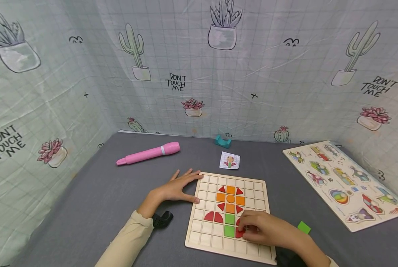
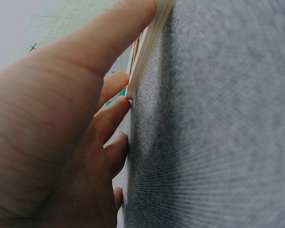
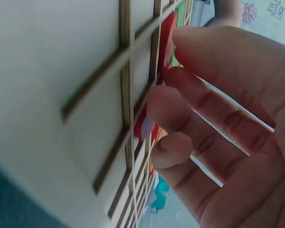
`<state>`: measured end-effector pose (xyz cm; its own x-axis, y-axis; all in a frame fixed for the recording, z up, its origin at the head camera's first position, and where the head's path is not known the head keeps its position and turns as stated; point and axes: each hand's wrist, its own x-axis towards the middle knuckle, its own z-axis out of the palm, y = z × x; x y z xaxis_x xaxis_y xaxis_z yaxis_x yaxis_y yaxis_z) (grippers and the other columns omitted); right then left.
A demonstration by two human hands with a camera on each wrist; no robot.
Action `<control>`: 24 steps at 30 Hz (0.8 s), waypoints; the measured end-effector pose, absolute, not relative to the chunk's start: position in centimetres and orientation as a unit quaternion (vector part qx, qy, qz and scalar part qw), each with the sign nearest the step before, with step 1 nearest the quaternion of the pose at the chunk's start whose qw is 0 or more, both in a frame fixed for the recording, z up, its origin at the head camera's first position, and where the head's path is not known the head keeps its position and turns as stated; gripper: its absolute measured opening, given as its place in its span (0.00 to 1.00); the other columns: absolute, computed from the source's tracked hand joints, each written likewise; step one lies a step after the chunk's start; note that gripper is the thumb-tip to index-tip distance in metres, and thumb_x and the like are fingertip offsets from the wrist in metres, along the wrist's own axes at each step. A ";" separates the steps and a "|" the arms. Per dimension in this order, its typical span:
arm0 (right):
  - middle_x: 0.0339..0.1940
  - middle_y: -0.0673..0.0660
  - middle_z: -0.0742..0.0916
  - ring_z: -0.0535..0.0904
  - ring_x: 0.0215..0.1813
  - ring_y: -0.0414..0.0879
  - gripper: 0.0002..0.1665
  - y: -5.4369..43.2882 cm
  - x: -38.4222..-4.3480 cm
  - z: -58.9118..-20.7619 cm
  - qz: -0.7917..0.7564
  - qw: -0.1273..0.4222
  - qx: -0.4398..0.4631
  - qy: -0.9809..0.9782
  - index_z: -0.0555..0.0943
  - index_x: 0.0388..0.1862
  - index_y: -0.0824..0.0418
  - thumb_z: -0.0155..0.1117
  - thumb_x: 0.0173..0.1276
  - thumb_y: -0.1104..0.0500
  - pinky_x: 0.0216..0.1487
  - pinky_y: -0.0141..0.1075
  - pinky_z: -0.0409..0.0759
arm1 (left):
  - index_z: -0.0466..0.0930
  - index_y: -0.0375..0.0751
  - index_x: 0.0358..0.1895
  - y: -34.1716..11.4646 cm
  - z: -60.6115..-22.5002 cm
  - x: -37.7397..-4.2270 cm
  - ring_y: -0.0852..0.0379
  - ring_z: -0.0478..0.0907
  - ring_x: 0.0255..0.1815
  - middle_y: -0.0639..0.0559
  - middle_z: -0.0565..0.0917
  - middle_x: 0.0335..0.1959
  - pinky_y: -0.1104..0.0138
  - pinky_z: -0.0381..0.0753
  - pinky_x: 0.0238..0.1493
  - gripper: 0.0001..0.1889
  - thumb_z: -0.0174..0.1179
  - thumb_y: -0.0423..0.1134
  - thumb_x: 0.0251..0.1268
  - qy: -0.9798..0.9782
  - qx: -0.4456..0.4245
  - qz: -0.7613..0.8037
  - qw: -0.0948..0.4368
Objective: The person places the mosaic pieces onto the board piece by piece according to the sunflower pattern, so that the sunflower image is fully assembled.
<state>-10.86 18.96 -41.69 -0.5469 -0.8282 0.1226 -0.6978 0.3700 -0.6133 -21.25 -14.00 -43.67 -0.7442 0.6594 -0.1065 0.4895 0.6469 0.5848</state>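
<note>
A wooden grid board (image 1: 204,237) lies on the table, set with orange squares, an orange circle (image 1: 230,199), small red triangles, two green squares (image 1: 229,218) and red quarter-circle tiles (image 1: 214,216). My left hand (image 1: 177,188) rests at its upper left edge, thumb and fingers spread, fingertips on the rim. Over the lower right of the pattern, my right hand (image 1: 260,225) has its fingers curled, thumb and index fingertips at a red quarter-circle tile (image 3: 167,40) beside the green squares. A second red tile (image 3: 141,124) lies under the other fingertips, partly hidden.
Behind the board lie a small pattern card (image 1: 230,160) and a teal holder (image 1: 222,141). A pink pen-shaped stick (image 1: 149,152) is at the back left. To the right lies a picture puzzle board (image 1: 346,185); a loose green tile (image 1: 304,227) sits beside my right forearm.
</note>
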 end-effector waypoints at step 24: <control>0.36 0.50 0.82 0.73 0.30 0.31 0.10 26.9 -11.8 -41.3 -0.361 0.127 -0.435 0.815 0.82 0.43 0.55 0.67 0.65 0.66 0.26 0.27 0.75 | 0.58 0.48 0.76 -14.0 -43.5 -21.1 0.43 0.39 0.80 0.48 0.53 0.79 0.39 0.28 0.73 0.45 0.69 0.55 0.57 0.894 0.321 0.270 0.157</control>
